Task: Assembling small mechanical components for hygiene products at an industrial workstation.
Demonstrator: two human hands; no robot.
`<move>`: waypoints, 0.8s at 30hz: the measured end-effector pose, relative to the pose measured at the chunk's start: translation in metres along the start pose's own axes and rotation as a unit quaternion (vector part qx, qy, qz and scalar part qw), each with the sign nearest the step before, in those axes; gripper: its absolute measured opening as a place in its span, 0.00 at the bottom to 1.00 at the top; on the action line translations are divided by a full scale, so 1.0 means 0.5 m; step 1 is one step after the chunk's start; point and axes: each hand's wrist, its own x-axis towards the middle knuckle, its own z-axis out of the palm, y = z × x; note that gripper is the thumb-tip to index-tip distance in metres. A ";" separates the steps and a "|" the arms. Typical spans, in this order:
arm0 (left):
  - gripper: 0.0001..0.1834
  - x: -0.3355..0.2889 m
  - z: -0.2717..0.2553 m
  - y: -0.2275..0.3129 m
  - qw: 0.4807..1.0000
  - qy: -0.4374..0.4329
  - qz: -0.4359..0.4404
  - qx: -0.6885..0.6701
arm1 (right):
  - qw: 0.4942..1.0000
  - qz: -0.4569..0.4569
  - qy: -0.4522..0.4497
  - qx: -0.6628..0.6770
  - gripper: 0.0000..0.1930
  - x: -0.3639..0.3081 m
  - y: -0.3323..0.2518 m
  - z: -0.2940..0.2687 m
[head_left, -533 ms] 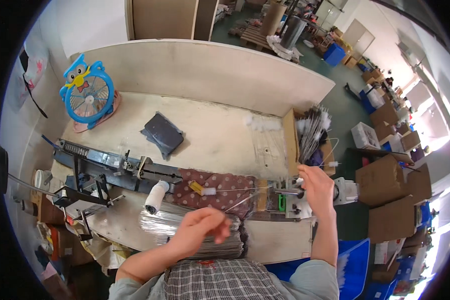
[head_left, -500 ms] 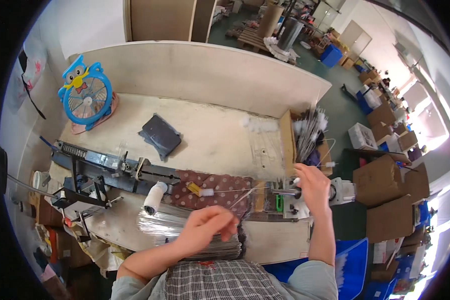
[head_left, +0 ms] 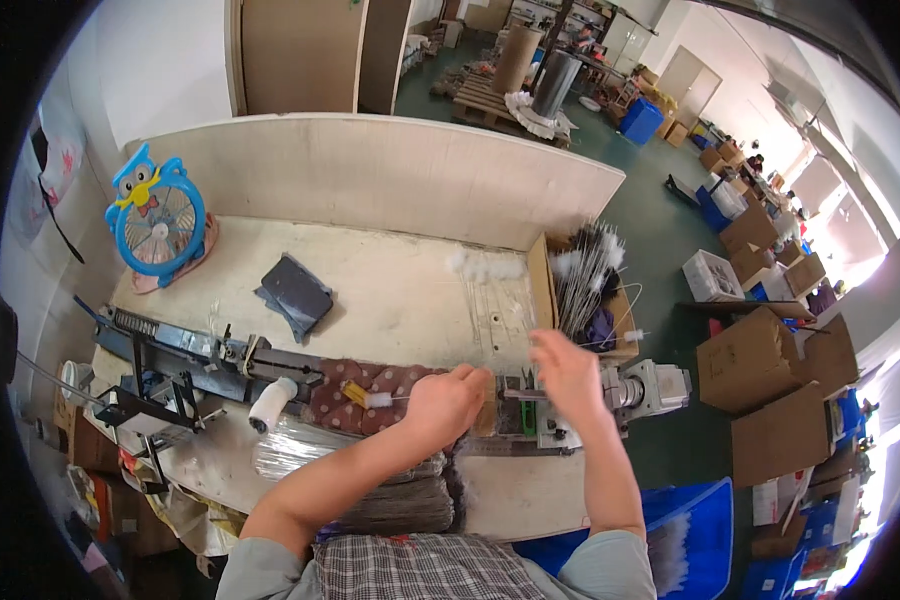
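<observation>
My left hand point(head_left: 450, 405) is closed over the right part of the dotted brown cloth point(head_left: 345, 412), fingertips pressed together; whatever they pinch is hidden. A small white-bristled brush point(head_left: 378, 400) on a thin wire lies on that cloth, its wire running under this hand. Beside the brush head is a yellow piece point(head_left: 354, 392). My right hand point(head_left: 572, 375), slightly blurred, hovers over the metal spindle end of a bench machine point(head_left: 655, 390), fingers apart and pointing left. Below it a green part point(head_left: 528, 418) shows on the machine bed.
A bundle of wires point(head_left: 400, 505) lies before me, with a white roll point(head_left: 272, 405) nearby. At left are a metal rail point(head_left: 185, 345) and a blue fan point(head_left: 160, 230). A dark pouch point(head_left: 297, 295) lies behind. A box of brushes point(head_left: 542, 285) and a blue bin point(head_left: 710, 530) stand right.
My left hand has moved up and right over the brush wire. My right hand has shifted left from the machine's head, its fingers now apart. The whole view has tilted slightly.
</observation>
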 end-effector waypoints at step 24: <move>0.10 -0.225 -0.175 -0.046 0.986 0.020 -0.129 -0.101 | 0.948 -0.152 -0.267 0.087 0.07 0.074 -0.120 0.106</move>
